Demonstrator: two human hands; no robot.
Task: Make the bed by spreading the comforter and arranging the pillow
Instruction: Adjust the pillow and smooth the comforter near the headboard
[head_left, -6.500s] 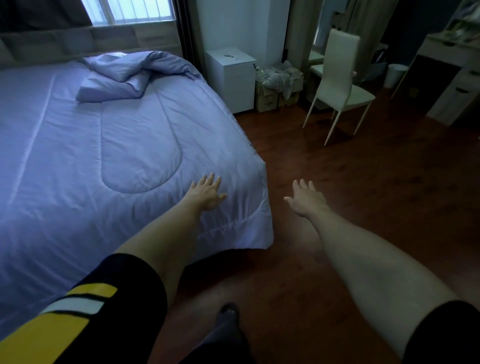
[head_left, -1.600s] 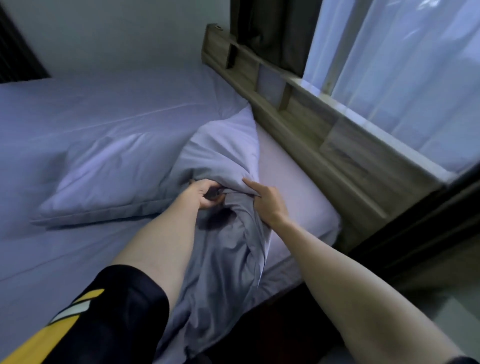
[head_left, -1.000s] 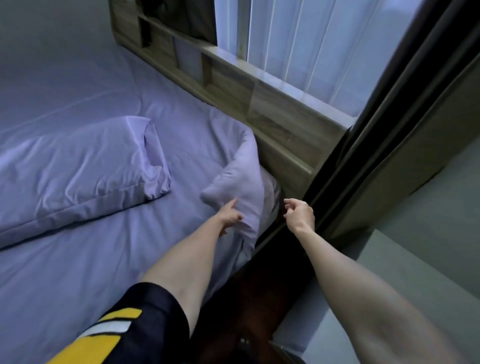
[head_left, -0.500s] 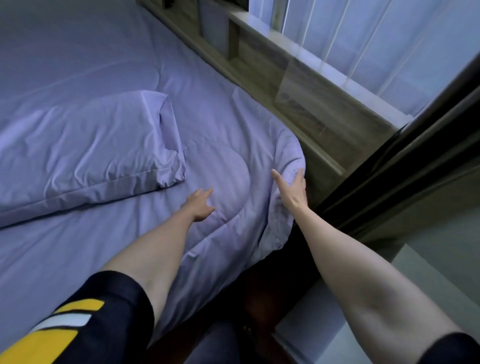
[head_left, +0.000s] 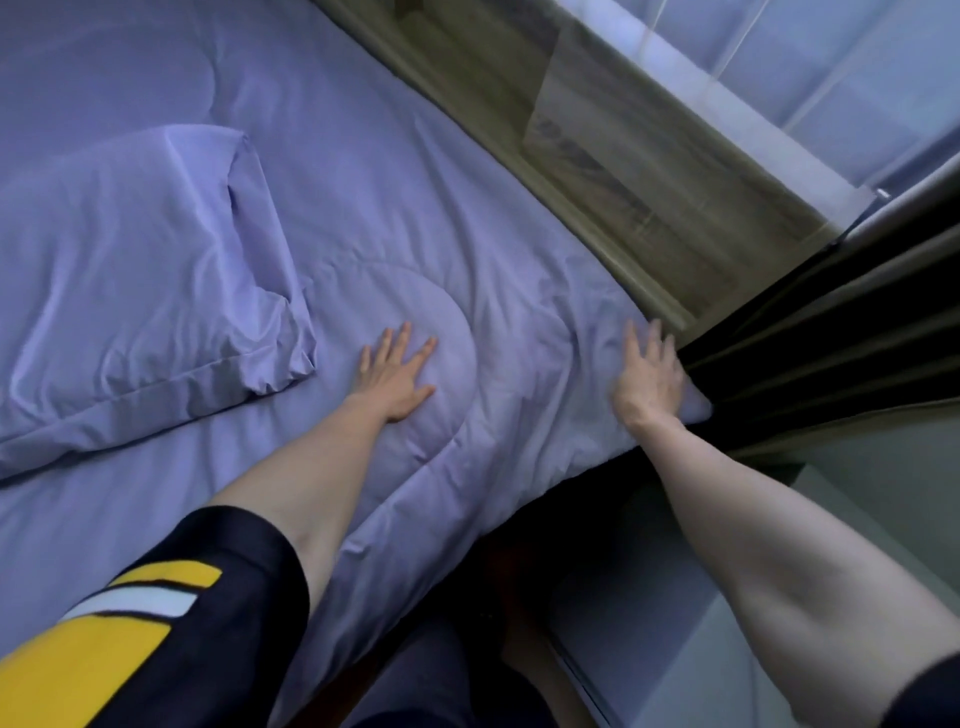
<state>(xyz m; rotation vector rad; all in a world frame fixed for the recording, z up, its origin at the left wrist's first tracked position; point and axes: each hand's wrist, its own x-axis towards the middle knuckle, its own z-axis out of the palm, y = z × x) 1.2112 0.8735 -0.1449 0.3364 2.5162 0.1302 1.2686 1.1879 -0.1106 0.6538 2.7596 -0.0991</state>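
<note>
The lavender comforter (head_left: 395, 218) lies spread flat over the bed, its top corner reaching the headboard. My left hand (head_left: 397, 371) presses flat on it with fingers spread, just right of the pillow. My right hand (head_left: 649, 371) lies flat on the comforter's corner at the bed's edge, fingers straight. The lavender pillow (head_left: 135, 291) sits on top of the comforter at the left, wrinkled, its open end towards my left hand.
A wooden headboard (head_left: 597, 156) with a shelf runs along the top right, below a window with sheer blinds (head_left: 810, 62). A dark curtain (head_left: 831, 338) hangs right beside the bed's corner. A white bedside cabinet (head_left: 779, 597) stands at the lower right.
The bunched comforter corner has been pulled up to the headboard and laid flat. Both hands went from gripping the fabric to lying flat on it, and the left moved slightly forward.
</note>
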